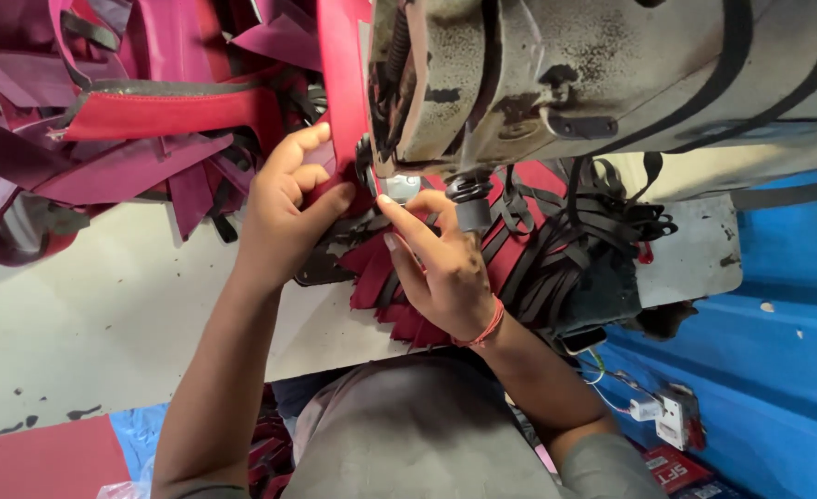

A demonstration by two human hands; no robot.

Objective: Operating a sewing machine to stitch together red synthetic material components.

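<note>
Red fabric strip point(342, 102) is pinched in the left hand point(284, 217), just beside the sewing machine's presser foot point(399, 185); right hand point(436, 263) fingertips press it flat there. Fingers this near the needle risk a prick.

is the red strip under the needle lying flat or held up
Held up: the left hand pinches the red strip so it rises upright beside the sewing machine, while the right hand presses near the needle.
</note>
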